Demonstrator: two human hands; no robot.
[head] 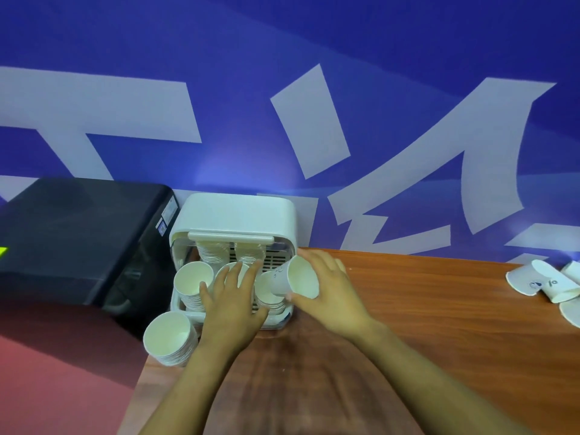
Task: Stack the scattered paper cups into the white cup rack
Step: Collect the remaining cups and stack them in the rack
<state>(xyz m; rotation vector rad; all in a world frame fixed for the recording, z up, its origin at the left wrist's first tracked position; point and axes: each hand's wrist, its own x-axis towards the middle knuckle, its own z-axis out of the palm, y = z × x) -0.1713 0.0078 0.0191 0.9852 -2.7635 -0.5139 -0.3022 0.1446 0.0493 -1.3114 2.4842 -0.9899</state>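
Observation:
The white cup rack stands against the blue wall at the table's left end, holding several stacks of paper cups. My right hand grips a single paper cup tilted on its side, mouth toward me, just over the rack's front right stack. My left hand lies with straight fingers over the middle stack in the rack. Another stack fills the front left slot. A separate stack of cups stands on the table corner in front of the rack.
Scattered loose paper cups lie on their sides at the far right of the wooden table. A black machine sits immediately left of the rack. The table's left edge drops to a red floor.

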